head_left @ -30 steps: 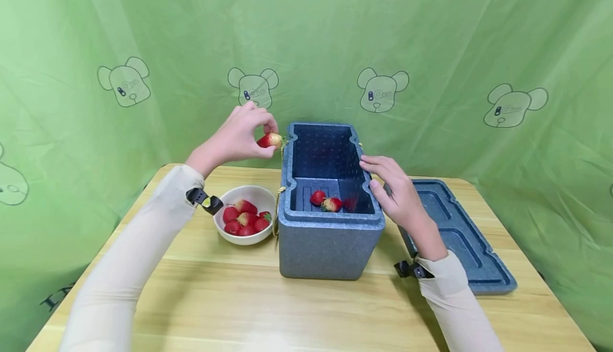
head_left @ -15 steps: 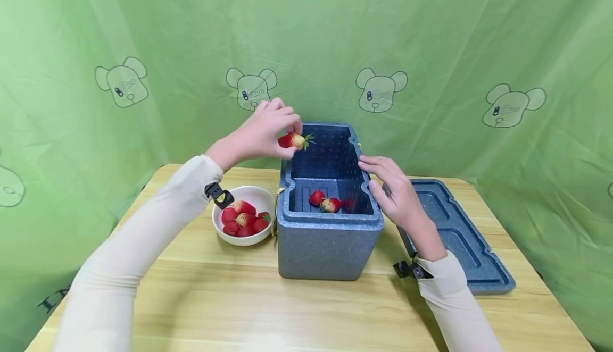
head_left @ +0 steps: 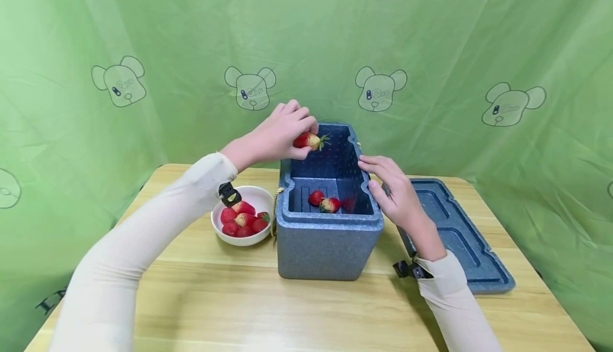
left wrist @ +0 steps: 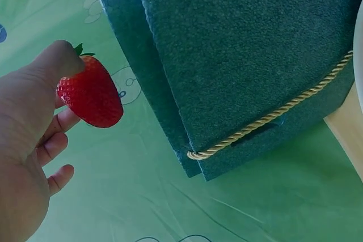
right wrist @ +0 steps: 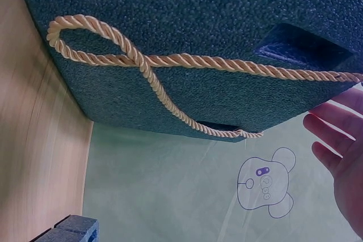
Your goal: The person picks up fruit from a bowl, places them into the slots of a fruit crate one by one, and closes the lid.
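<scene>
Between thumb and fingers my left hand (head_left: 280, 133) pinches a strawberry (head_left: 306, 140), its green leaves pointing right, above the opening of a blue-grey foam box (head_left: 330, 251). The left wrist view shows the red strawberry (left wrist: 93, 94) held by the thumb and fingers, apart from the box wall. My right hand (head_left: 395, 192) rests on the box's right rim with its fingers fairly straight. Two strawberries (head_left: 329, 204) lie on the box floor toward the near end. Left of the box stands a white bowl (head_left: 239, 241) with several strawberries in it.
A blue-grey lid (head_left: 455, 235) lies on the wooden table (head_left: 230, 299) right of the box. Gold rope (right wrist: 215, 63) hangs along the box's side in the right wrist view. Behind the table hangs a green curtain (head_left: 316, 33) with bear-head prints.
My left hand has carried the strawberry rightward, from beside the box's left rim to over its opening. The right hand has stayed on the rim.
</scene>
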Motion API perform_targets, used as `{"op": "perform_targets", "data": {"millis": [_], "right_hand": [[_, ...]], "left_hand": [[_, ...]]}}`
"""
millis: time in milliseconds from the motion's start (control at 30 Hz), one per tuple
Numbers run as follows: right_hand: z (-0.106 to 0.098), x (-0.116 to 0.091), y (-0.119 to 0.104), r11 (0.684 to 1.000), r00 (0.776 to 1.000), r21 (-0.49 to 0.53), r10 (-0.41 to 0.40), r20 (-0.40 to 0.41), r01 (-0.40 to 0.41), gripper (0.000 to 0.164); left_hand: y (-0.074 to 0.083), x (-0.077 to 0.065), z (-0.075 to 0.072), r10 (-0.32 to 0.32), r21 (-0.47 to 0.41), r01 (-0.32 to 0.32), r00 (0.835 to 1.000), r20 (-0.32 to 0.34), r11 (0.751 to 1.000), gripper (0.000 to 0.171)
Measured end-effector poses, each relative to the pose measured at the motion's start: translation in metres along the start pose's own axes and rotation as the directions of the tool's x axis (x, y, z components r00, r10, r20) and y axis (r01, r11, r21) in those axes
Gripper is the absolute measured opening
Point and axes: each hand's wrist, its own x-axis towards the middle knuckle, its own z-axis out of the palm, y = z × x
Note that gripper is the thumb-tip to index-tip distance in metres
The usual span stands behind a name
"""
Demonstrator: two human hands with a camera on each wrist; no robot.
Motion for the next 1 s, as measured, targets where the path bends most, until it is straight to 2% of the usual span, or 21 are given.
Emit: {"op": "perform_targets", "data": {"millis": [300,467,1000], "right_hand": [[-0.001,0.001,-0.002,1.000,1.000,0.005,0.013,0.014,-0.013,0.038],[-0.001,0.000,-0.003,1.000,1.000,0.005,0.023,0.018,-0.023,0.038],[0.000,0.000,-0.003,1.000,1.000,0.008,-0.001,-0.006,0.001,0.035]], "left_hand": [[0.003,0.004,0.007,0.020,0.023,-0.021,0.998,0.060,0.999,0.024],[0.004,0.004,0.012,0.038,0.043,-0.041,0.997,0.066,0.998,0.025],[0.002,0.000,0.019,0.026,0.020,-0.028,0.995,0.098,0.999,0.030]]}}
